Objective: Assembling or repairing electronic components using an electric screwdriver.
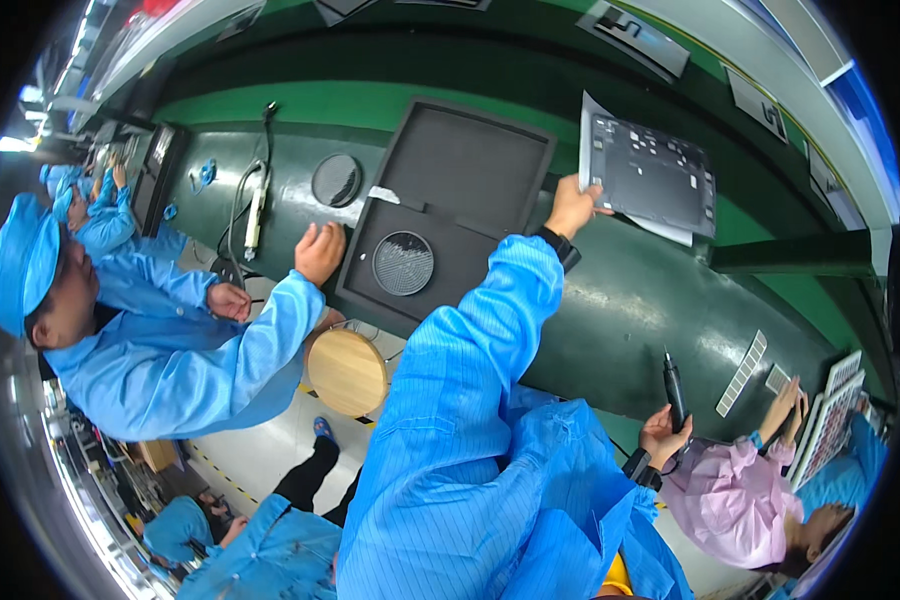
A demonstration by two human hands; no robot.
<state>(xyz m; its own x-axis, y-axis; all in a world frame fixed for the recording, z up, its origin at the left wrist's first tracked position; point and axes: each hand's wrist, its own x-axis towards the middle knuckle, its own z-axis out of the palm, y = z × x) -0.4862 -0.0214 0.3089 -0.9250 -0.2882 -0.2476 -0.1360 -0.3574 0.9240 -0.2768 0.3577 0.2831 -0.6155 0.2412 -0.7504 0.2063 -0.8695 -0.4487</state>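
Note:
My left hand (pixel 573 207) reaches out over the bench, its fingers closed on the near left edge of a thin dark rectangular panel (pixel 655 172). Small white and light pieces dot the panel's face, and a white sheet (pixel 588 120) sticks out from under it. Closer to my body, my right hand (pixel 662 437) grips a black pen-shaped electric screwdriver (pixel 675 392), tip pointing up and away. Left of my left arm lies a black foam tray (pixel 470 165) with a round dish of small screws (pixel 403 263) on its near part.
Another round black dish (pixel 337 180) and a cable with a white-handled tool (pixel 256 215) lie to the left. A co-worker in blue (pixel 200 350) rests a hand by the tray. At right are a pale strip (pixel 741 374) and a person in pink (pixel 735 500). A wooden stool (pixel 347 372) stands below.

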